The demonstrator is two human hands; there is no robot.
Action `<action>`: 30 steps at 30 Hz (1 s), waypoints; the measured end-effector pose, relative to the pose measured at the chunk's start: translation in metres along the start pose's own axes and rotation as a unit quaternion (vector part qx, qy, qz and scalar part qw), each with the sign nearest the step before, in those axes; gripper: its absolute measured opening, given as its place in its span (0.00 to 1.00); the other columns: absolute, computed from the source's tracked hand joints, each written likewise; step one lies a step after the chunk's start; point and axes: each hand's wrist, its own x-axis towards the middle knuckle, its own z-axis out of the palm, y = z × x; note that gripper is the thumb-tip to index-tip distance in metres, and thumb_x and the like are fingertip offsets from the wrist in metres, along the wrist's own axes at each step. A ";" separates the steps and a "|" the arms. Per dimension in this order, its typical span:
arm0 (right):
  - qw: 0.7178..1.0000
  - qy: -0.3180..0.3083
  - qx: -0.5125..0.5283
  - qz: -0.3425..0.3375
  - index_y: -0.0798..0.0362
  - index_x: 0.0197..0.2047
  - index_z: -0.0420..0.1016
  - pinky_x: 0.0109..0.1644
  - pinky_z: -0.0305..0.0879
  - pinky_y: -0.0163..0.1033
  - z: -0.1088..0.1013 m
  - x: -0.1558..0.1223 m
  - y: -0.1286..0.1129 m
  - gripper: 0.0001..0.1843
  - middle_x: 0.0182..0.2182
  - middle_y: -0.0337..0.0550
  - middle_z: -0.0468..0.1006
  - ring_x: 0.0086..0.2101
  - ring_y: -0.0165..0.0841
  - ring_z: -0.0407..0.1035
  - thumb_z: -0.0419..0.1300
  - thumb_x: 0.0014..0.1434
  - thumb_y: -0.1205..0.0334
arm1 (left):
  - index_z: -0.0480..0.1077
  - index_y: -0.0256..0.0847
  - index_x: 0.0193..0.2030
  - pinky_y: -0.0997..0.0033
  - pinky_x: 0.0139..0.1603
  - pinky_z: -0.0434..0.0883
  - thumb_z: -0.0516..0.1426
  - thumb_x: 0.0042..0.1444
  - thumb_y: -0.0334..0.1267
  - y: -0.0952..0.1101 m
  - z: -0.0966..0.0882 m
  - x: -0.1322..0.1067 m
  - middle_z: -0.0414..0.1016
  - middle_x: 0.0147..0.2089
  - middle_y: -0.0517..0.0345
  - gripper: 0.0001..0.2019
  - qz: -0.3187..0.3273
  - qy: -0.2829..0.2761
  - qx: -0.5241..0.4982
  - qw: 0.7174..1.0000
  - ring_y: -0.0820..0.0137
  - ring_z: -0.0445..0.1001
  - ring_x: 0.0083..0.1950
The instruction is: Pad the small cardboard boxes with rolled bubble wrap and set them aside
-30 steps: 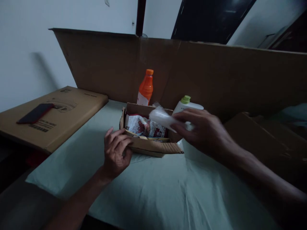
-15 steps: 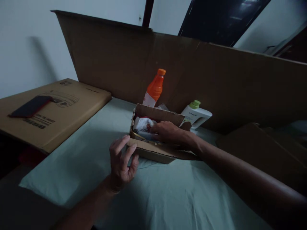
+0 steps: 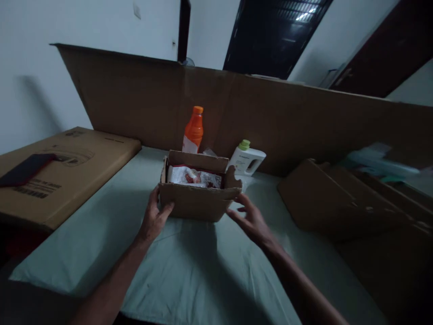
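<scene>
A small open cardboard box (image 3: 196, 202) stands in the middle, on a pale green sheet (image 3: 189, 266). Inside it lies a white plastic packet (image 3: 179, 175) with a reddish picture and a red edge; anything beneath is hidden. My left hand (image 3: 155, 216) grips the box's left front corner, thumb on the front wall, fingers round the side. At the right front corner, my right hand (image 3: 252, 222) holds the box with its thumb and fingers on either side of the corner. Just behind the box are an orange bottle (image 3: 194, 128) and a white jug with a green cap (image 3: 244, 160).
A tall cardboard panel (image 3: 152, 99) runs along the back. At left lies a large flat carton (image 3: 84, 167) with a dark flat object (image 3: 27, 169) on top. More open cardboard boxes (image 3: 318, 198) stand at right, with pale plastic items (image 3: 382, 162) above them.
My right hand has come out of the box to its right corner. My left hand now grips the left corner. The front flap is raised, and the view has shifted right.
</scene>
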 end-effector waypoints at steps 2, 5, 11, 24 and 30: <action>0.998 -0.022 0.059 0.014 0.56 0.59 0.68 0.46 0.74 0.46 0.033 0.004 -0.009 0.27 0.53 0.55 0.78 0.46 0.41 0.75 0.60 0.59 0.54 | 0.62 0.39 0.65 0.57 0.62 0.70 0.57 0.61 0.46 -0.003 -0.002 0.000 0.73 0.59 0.46 0.27 -0.051 -0.025 -0.030 0.998 0.59 0.73 0.60; 0.996 -0.029 0.086 0.005 0.56 0.58 0.67 0.47 0.72 0.42 0.048 0.013 -0.027 0.25 0.52 0.53 0.78 0.47 0.39 0.73 0.58 0.58 0.58 | 0.65 0.41 0.62 0.59 0.62 0.69 0.57 0.60 0.46 0.003 -0.009 -0.005 0.75 0.57 0.49 0.25 -0.070 -0.011 -0.020 0.997 0.59 0.73 0.59; 0.997 0.069 0.006 0.030 0.56 0.49 0.70 0.43 0.70 0.40 -0.015 -0.063 -0.018 0.18 0.43 0.49 0.79 0.40 0.37 0.72 0.58 0.58 0.56 | 0.65 0.42 0.63 0.62 0.61 0.70 0.58 0.62 0.46 0.042 0.027 -0.050 0.75 0.58 0.49 0.24 -0.050 -0.088 -0.057 0.993 0.60 0.73 0.60; 0.882 0.373 -0.196 0.212 0.51 0.53 0.70 0.33 0.75 0.40 -0.103 -0.315 0.038 0.20 0.39 0.46 0.80 0.33 0.38 0.77 0.59 0.64 0.47 | 0.60 0.43 0.69 0.52 0.66 0.68 0.53 0.63 0.41 0.086 0.235 -0.127 0.69 0.66 0.47 0.28 0.013 -0.426 -0.124 0.896 0.57 0.69 0.65; 0.891 0.350 -0.234 0.171 0.45 0.72 0.54 0.54 0.77 0.51 -0.073 -0.343 0.074 0.32 0.62 0.54 0.70 0.57 0.46 0.72 0.56 0.68 0.56 | 0.54 0.36 0.71 0.39 0.73 0.53 0.56 0.56 0.34 0.077 0.302 -0.162 0.59 0.70 0.36 0.35 0.030 -0.390 -0.065 0.918 0.49 0.57 0.72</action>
